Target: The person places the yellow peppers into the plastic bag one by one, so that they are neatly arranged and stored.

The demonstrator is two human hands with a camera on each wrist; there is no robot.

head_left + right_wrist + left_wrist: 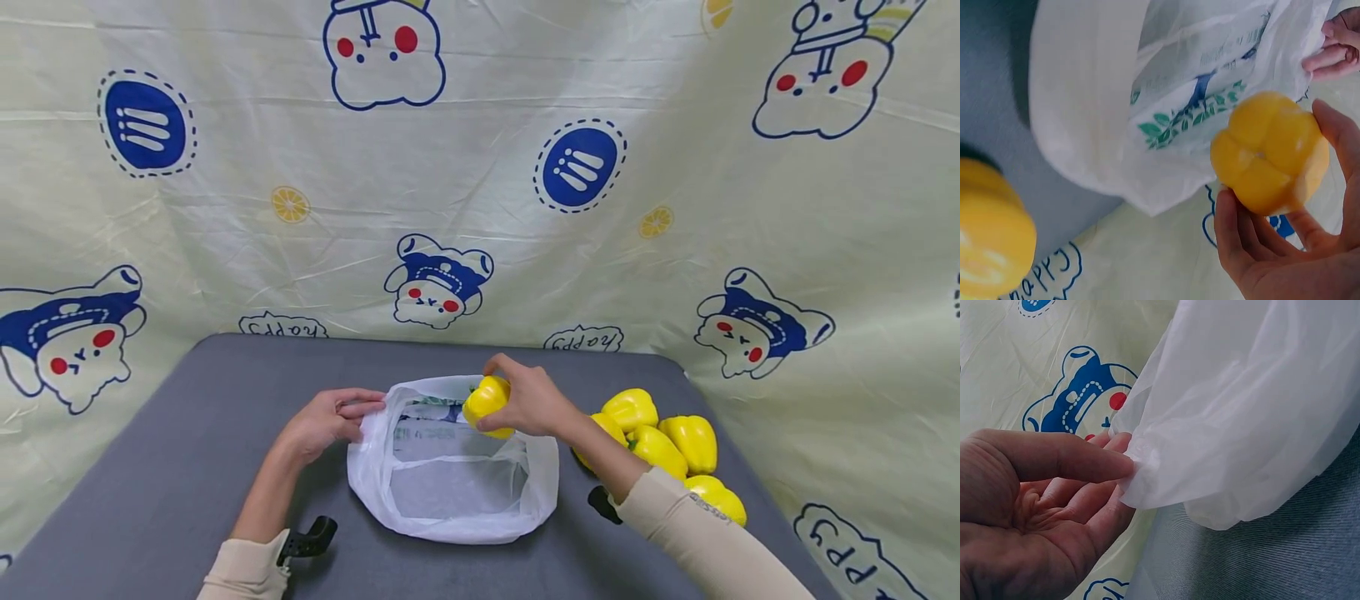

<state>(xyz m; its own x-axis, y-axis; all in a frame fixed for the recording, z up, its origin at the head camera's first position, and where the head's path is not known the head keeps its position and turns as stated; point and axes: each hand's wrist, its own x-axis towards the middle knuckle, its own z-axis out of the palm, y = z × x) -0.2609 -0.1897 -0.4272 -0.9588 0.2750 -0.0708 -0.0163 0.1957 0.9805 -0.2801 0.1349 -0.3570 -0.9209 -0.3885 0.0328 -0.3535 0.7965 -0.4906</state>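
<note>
A white plastic bag (pixel 367 467) stands on the grey table with its mouth spread wide and its rim folded outward. My left hand (pixel 328 423) pinches the bag's left rim between thumb and fingers, as the left wrist view shows closely. Above the bag's far right rim, my right hand (pixel 531 400) grips a yellow bell pepper (pixel 487 404) between thumb and fingers. In the right wrist view that bell pepper (pixel 1272 156) has its lobed end toward the camera, beside the bag's printed inner wall (pixel 1197 106). Green leaf and blue print shows inside the bag.
Several more yellow bell peppers (pixel 690 442) lie in a group on the table's right side, partly hidden by my right forearm. The grey table (pixel 225 400) meets a pale curtain (pixel 480 183) with cartoon prints behind and at both sides.
</note>
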